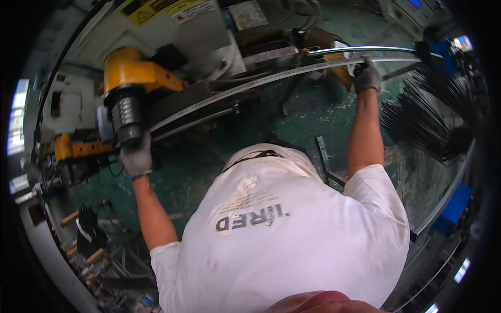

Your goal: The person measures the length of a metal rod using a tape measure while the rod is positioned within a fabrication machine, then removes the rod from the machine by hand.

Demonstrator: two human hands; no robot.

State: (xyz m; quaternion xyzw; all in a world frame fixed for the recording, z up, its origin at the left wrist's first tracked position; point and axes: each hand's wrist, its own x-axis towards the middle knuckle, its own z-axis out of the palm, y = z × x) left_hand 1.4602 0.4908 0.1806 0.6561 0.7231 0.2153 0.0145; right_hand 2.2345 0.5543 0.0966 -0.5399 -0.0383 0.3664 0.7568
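My left hand (137, 159), in a grey work glove, is raised to the lower end of a dark ribbed cylinder (128, 116) on a yellow machine arm (133, 73). Its fingertips are hidden there, so I cannot tell what they grip. Out to the right, my right hand (367, 77), also gloved, is closed at the long measuring strip (250, 85). Whatever lies inside its fingers is too small to make out. The pale, marked strip runs between the two hands. A shiny metal rod (365, 49) lies just beyond the right hand.
A bundle of thin black rods (417, 117) fans out at the right. Another yellow machine arm (83, 150) stands at the far left. A blue block (453, 209) sits on a rail at the right edge. Metal bars (322, 151) lie on the green floor (300, 122).
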